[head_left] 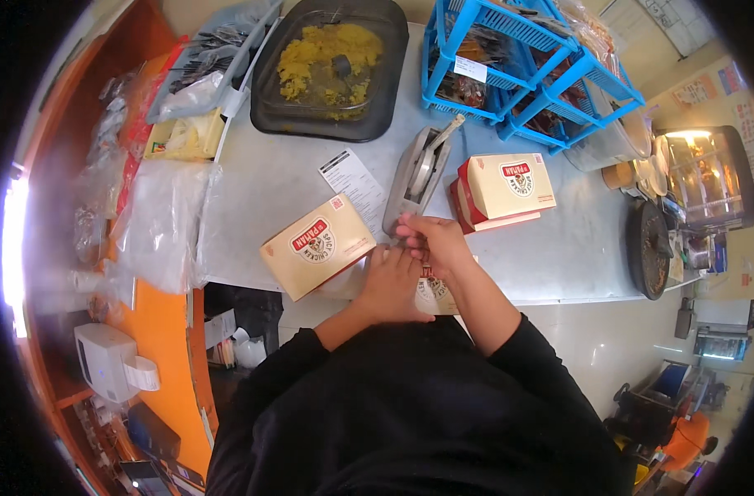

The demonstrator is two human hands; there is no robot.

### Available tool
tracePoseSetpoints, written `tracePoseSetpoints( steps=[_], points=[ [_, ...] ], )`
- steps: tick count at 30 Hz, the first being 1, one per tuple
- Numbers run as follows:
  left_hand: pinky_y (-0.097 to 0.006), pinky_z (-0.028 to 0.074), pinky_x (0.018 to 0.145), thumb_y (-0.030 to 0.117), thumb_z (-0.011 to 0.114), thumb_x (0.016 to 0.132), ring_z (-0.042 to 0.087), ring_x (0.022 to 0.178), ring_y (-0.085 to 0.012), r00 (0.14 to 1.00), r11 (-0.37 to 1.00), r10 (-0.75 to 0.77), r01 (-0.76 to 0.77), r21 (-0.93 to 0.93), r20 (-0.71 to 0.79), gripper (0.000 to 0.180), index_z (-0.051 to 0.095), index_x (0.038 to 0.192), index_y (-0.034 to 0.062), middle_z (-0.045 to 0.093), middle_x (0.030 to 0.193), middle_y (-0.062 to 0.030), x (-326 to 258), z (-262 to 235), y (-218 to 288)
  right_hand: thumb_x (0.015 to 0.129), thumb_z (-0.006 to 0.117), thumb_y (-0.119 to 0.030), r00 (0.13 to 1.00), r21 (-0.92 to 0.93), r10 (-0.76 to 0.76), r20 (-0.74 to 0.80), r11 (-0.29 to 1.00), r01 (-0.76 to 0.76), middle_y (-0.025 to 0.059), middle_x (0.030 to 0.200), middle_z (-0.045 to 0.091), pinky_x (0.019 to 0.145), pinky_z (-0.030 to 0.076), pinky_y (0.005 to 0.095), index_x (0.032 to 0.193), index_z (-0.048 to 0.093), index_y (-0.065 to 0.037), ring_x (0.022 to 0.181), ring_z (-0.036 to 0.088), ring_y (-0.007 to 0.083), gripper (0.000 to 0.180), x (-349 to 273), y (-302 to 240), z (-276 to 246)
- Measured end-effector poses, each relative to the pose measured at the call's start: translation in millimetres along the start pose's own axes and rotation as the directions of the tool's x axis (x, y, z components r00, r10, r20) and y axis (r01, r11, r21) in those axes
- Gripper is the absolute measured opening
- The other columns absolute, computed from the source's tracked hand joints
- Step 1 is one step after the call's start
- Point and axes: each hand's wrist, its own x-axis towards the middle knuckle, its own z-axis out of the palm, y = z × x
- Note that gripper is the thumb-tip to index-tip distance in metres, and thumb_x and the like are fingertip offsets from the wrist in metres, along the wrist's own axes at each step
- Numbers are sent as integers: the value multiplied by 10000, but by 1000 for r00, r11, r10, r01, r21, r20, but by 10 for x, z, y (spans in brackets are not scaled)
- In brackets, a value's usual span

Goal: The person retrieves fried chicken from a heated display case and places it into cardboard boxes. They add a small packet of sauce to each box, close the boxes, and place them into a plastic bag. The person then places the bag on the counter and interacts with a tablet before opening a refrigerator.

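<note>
The left hand (391, 283), laid open, should brace the food carton (434, 293). I can't tell whether the right hand (439, 245), at the tape dispenser (409, 195), grips anything.

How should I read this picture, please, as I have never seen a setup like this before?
There is no machine here: a person works with two bare hands. The single picture comes from a fisheye camera on the person's head, looking down, so edges bend near the rim.

On the metal table are a cream box on the left, another on the right, a paper slip, a black tray of yellow food and blue baskets.

The left hand lies against a third, partly hidden box. The right hand has its fingertips at the tape dispenser's near end; whether they grip tape is unclear.
</note>
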Motion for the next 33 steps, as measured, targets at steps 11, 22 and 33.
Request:
tracePoseSetpoints(
  steps=[11,22,33],
  points=[
    [-554,158,1108,639,773,533,344,1321,-339,995,1000,-26,26,1,91,1045,474,1284,-23,492,1299,-185,30,-49,15,873,675,-186,943,-5,304,132,952,-306,14,756,692,466,458,187,914,676,-16,538,566,50,175,-25,97,-188],
    [-494,261,1013,595,812,484,459,1108,-295,999,998,-34,34,-59,-2,1018,447,1230,7,496,1150,-128,36,-104,50,754,672,-205,809,-980,-573,131,49,194,176,803,682,680,530,383,788,712,-4,704,665,269,207,410,-241,-469],
    [-467,284,1007,561,811,468,484,1095,-267,999,998,-7,4,-60,-54,968,491,1208,26,530,1122,-119,26,-115,77,829,673,-69,913,-579,-232,335,713,394,43,813,683,711,513,288,1048,617,-4,746,638,113,236,-131,-196,-789]
  ],
)
